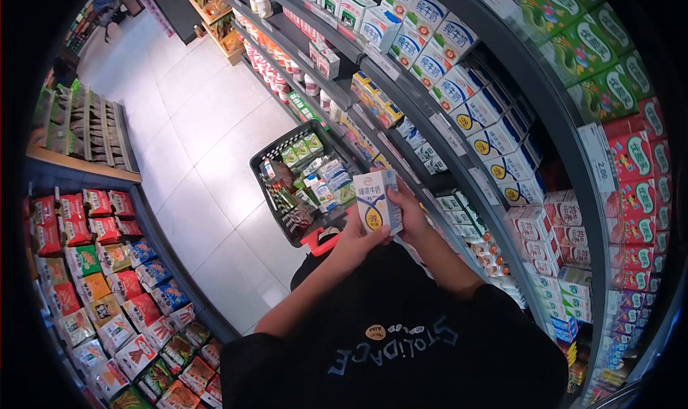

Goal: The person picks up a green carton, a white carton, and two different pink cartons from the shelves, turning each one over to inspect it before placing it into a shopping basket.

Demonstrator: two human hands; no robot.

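A white and blue milk carton (375, 200) with a yellow round label is held upright in front of my chest. My left hand (356, 238) grips it from below and from the left side. My right hand (410, 210) wraps around its right edge. Just beyond the carton, on the floor side, a black shopping basket (266, 191) with a red handle holds several packets and small bottles.
A chilled shelf unit (459, 101) on the right is stacked with milk cartons in blue, green and red. On the left a lower shelf (107, 265) carries snack packets. A pale tiled aisle (193, 122) runs between them toward wooden displays at the far end.
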